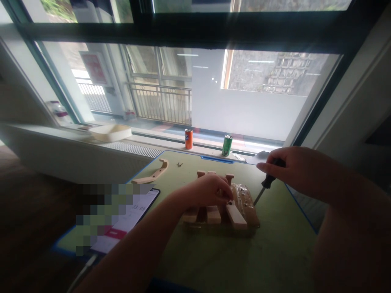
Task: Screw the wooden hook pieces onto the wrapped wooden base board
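My right hand (290, 162) is wrapped round the black handle of a screwdriver (269, 179), whose metal shaft slants down to the left. Its tip is close to a brown board wrapped in clear film or tape (252, 213), with small dark spots on top. My left hand (210, 190) has its fingers pinched together over a light wooden piece (236, 217) that lies across the board. A small dark spot shows beneath the fingertips; I cannot tell whether it is a screw or a hole. Another wooden piece (214, 215) lies alongside, partly hidden by my left hand.
A curved wooden piece (154, 175) and a few small screws (180, 165) lie at the back left of the green-topped table (281, 244). A phone (134, 215) with a white cable is at left. An orange can (188, 139), a green can (227, 145) and a pale tray (111, 133) stand along the windowsill.
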The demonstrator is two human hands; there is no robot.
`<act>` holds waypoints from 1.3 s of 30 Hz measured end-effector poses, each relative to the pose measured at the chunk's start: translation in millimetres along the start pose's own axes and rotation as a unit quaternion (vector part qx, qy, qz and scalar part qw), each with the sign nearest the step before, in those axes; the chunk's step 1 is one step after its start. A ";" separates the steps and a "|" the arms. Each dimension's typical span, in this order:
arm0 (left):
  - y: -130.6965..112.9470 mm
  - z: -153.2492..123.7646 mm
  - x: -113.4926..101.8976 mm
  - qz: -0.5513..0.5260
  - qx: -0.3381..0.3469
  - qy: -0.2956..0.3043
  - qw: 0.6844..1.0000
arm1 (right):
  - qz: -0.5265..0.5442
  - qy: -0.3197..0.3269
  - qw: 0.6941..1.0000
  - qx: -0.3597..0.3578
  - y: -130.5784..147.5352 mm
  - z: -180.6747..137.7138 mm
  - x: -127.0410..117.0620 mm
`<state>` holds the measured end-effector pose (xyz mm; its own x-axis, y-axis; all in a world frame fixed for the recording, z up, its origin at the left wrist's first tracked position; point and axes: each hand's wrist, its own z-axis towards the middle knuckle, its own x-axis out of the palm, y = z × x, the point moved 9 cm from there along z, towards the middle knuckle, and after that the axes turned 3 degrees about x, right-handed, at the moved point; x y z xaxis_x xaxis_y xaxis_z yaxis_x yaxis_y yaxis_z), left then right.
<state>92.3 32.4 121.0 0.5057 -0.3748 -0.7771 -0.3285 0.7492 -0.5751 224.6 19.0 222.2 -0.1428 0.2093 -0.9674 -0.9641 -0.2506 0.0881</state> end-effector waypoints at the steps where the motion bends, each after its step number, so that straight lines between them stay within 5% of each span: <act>1: -1.5 -0.4 -0.4 -0.001 0.004 -0.002 1.000 | 0.000 -0.001 1.000 0.000 0.6 -0.6 -0.9; 13: -8.4 -0.6 3.7 -0.051 0.025 0.008 0.998 | 0.001 0.012 1.000 0.001 2.7 -3.7 -1.5; 25: 1.4 -1.5 15.0 -0.105 -0.033 0.075 0.991 | 0.008 0.016 1.000 0.000 -0.5 -2.2 2.7; 39: 12.7 -0.1 17.4 -0.117 -0.050 0.059 0.990 | 0.009 0.024 1.000 -0.006 -1.4 -1.8 2.4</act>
<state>96.9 35.4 100.1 0.4829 -0.5964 -0.6412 -0.2940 0.5794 -0.7602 226.0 18.1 219.4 -0.1495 0.1583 -0.9760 -0.9585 -0.2657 0.1037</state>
